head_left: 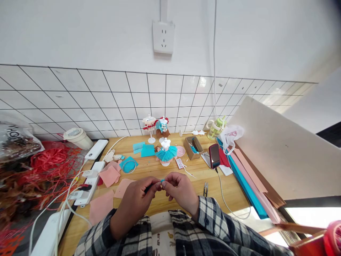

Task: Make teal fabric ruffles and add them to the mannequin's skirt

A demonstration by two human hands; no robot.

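Observation:
My left hand [138, 201] and my right hand [182, 192] meet above the wooden table, their thumbs and fingers pinched together. A small scrap of turquoise material [162, 180] shows between the fingertips; most of it is hidden. Just beyond stands a miniature dress form [165, 143] in a turquoise ruffled skirt [166, 154]. Two more dressed forms are behind it, one with a red and cream trim [149, 122], the other in turquoise and brown [162, 126]. Thread snips [205, 189] lie to the right of my right hand.
Pink fabric squares [109, 175], turquoise cloth pieces [148, 150] and a hoop [129, 166] lie on the left. Power strips [90, 183] line the table's left edge. A cardboard box [193, 147], a cabled phone [214, 156], a bottle [216, 128] and fabric rolls [245, 181] sit to the right.

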